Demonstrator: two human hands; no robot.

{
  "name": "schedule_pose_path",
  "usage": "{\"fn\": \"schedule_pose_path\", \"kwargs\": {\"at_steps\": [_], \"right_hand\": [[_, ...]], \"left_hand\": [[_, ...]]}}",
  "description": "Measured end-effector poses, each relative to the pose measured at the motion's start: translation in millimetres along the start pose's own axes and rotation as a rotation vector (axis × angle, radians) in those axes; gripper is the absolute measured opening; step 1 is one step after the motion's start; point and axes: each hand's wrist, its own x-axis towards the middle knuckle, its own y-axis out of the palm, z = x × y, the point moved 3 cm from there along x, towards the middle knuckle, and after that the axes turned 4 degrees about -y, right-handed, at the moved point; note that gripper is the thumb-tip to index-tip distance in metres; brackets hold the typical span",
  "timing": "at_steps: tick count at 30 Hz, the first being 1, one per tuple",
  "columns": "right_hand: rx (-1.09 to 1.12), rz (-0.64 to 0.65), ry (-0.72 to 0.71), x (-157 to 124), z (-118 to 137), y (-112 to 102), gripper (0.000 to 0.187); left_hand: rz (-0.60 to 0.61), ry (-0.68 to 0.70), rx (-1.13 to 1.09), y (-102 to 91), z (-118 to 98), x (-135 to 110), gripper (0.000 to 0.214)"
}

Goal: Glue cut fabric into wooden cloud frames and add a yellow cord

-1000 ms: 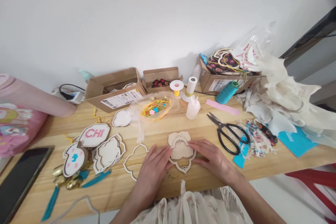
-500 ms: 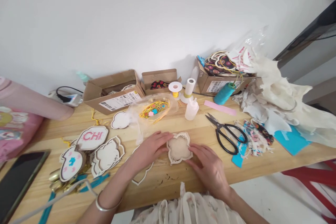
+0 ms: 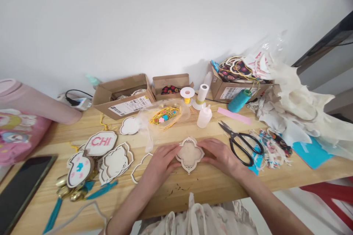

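A pale wooden ornament piece (image 3: 190, 154) with a scalloped frame lies flat on the wooden table (image 3: 209, 185). My left hand (image 3: 160, 164) rests against its left edge, fingers curled onto the frame. Pressed against the right edge is my right hand (image 3: 220, 155), fingers bent over the rim. Both hands hold the piece between them. An empty white frame outline (image 3: 138, 169) lies just left of my left hand.
Finished ornaments, one reading "CHI" (image 3: 99, 142), lie at the left beside a dark phone (image 3: 22, 187). Black scissors (image 3: 239, 142), a glue bottle (image 3: 204, 116), a bag of yellow cord (image 3: 164, 114), cardboard boxes (image 3: 124, 95) and fabric scraps (image 3: 292, 110) sit behind and to the right.
The frame and the inner board, offset a second ago, now sit aligned as one piece. Both hands shifted up to its two sides.
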Motion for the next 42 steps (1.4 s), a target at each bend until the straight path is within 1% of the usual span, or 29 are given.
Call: {"fn": "schedule_pose_path", "kwargs": {"at_steps": [2,5,8,11,15,21,30,36,40,42], "right_hand": [[0.023,-0.005,0.008,2,1,-3,0.037],[0.04,-0.046,0.032,0,3,-5,0.036],[0.037,-0.079,0.051,-2,3,-4,0.033],[0.022,-0.09,0.058,-3,1,-2,0.033],[0.009,-0.083,0.065,-4,-1,1,0.034],[-0.036,-0.083,0.039,-6,-1,3,0.036],[-0.073,-0.086,0.016,-7,1,3,0.037],[-0.039,-0.081,0.025,-5,2,2,0.037],[-0.011,-0.05,0.042,-4,2,1,0.046],[-0.003,-0.042,0.054,-4,1,1,0.048]], "left_hand": [[0.031,-0.049,-0.045,-2.3,-3,4,0.042],[0.067,-0.119,-0.103,-6.7,-4,13,0.041],[0.09,-0.151,-0.137,-8.9,-3,21,0.038],[0.115,-0.126,-0.151,-8.9,0,24,0.037],[0.145,-0.084,-0.145,-8.0,5,21,0.038],[0.091,-0.005,-0.111,-8.0,12,16,0.035],[0.016,0.133,-0.017,-5.8,10,12,0.033],[-0.022,0.155,0.035,-5.9,10,11,0.032],[-0.036,0.159,0.041,-7.4,10,11,0.033],[-0.024,0.148,0.034,-6.2,12,10,0.035]]}}
